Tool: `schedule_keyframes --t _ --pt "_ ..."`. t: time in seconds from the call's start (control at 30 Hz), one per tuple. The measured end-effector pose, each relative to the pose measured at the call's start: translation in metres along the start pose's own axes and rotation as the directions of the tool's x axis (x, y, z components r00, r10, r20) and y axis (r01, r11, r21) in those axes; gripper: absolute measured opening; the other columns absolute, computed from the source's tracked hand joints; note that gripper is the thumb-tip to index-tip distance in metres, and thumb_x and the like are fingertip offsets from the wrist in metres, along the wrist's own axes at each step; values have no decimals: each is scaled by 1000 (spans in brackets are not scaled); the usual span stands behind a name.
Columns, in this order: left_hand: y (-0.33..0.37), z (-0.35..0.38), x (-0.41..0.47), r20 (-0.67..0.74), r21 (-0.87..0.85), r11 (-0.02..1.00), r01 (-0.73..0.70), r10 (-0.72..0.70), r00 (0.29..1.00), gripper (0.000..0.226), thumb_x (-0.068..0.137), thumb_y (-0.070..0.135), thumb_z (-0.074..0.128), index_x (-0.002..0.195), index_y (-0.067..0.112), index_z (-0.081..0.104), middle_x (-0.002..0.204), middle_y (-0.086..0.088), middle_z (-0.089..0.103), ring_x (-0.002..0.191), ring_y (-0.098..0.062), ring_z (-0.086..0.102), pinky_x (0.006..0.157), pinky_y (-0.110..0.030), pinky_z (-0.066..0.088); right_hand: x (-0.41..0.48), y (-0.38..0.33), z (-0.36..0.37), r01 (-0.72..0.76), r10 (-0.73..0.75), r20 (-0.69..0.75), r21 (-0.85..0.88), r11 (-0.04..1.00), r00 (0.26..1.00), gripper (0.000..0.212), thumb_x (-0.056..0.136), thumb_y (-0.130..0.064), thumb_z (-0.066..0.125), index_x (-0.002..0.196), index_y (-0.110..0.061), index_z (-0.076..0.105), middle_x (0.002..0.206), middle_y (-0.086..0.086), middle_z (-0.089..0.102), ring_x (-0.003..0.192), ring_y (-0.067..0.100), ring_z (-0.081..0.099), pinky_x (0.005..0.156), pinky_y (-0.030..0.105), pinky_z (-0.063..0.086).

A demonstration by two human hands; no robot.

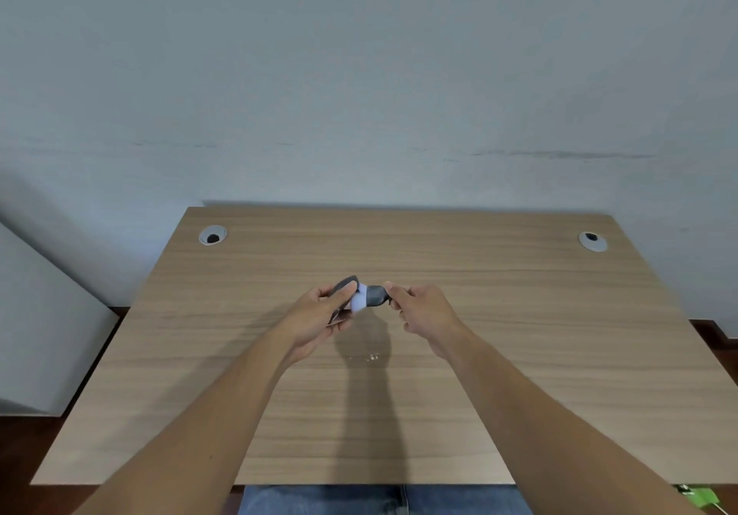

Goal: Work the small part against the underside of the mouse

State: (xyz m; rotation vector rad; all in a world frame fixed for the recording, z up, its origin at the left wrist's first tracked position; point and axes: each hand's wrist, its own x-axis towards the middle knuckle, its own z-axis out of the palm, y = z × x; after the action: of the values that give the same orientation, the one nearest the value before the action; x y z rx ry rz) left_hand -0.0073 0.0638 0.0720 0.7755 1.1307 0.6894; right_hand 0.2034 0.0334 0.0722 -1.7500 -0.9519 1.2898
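I note a left cable grommet at the desk's far corner. My left hand is curled round the dark grey end of a small grey-and-white object, thumb laid along its top. The object is held above the desk's middle, its white band between both hands. My right hand pinches the other grey end. Pale crumbs lie on the desk below. A right cable grommet sits at the far right corner.
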Motion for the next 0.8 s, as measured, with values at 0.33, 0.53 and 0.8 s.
schedule_keyframes --t 0.33,0.53,0.8 --pt "-1 -10 -3 72 -41 997 68 -65 995 43 104 31 70 145 16 68 121 0 75 100 -17 72 103 -36 48 -7 -12 4 229 -251 -74 -219 948 965 51 99 -47 64 66 -8 57 59 -4 40 53 14 32 53 31 29" --pt "0 -18 -1 131 -125 992 -20 36 991 48 107 14 64 153 8 55 144 -22 69 116 -31 73 107 -43 58 -9 4 4 209 -270 -100 -402 891 958 46 98 -41 65 61 -18 47 51 -7 39 48 12 33 52 32 30" --pt "-3 -15 -1 128 -198 980 -34 60 990 47 107 9 64 153 9 55 147 -29 66 131 -42 69 101 -41 64 -16 -21 9 341 -398 -59 -411 845 916 36 101 -45 62 77 -18 57 67 -9 55 60 9 48 58 28 37"
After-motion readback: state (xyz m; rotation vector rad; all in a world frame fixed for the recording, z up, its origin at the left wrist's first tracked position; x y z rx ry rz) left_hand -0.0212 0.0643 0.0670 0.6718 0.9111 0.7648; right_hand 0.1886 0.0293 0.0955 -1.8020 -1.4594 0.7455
